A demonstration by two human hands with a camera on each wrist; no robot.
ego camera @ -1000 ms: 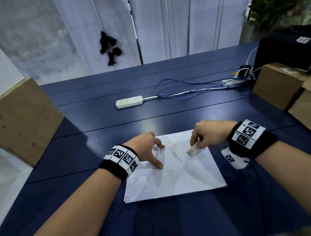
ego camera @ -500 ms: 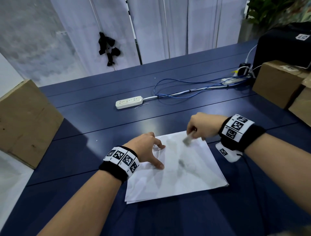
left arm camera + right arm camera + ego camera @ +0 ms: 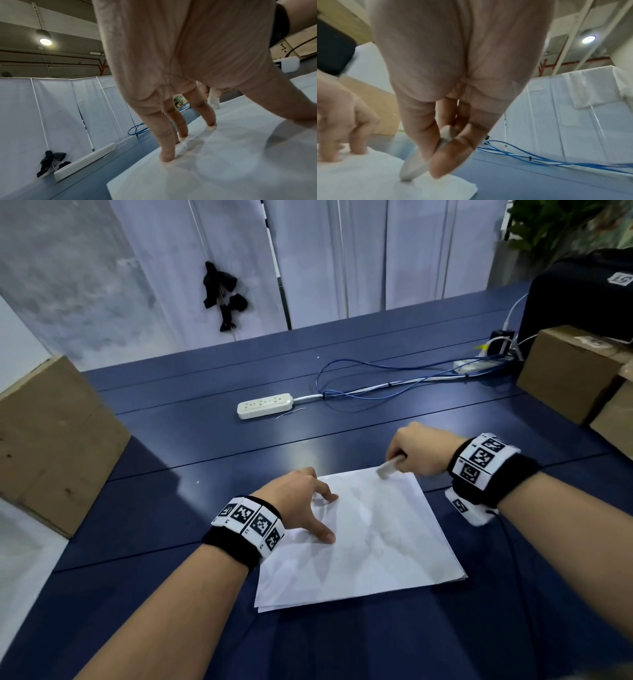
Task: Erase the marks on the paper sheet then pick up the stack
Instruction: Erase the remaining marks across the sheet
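A thin stack of white paper (image 3: pixel 363 546) lies on the dark blue table (image 3: pixel 191 446), with faint grey smudges across its top sheet. My left hand (image 3: pixel 298 501) presses spread fingertips (image 3: pixel 167 157) on the stack's left part (image 3: pixel 223 162). My right hand (image 3: pixel 419 448) pinches a pale eraser (image 3: pixel 387 468) between thumb and fingers. The eraser's tip (image 3: pixel 410 171) touches the paper (image 3: pixel 359 180) near its far right corner.
A white power strip (image 3: pixel 265 405) and blue cables (image 3: pixel 376 386) lie beyond the paper. Cardboard boxes (image 3: pixel 568 368) and a black case (image 3: pixel 579 292) stand at the right. A large cardboard box (image 3: pixel 48 440) stands off the left edge.
My right hand has slid the eraser from the sheet's middle out to its far right corner. The left hand has stayed pressed on the paper.
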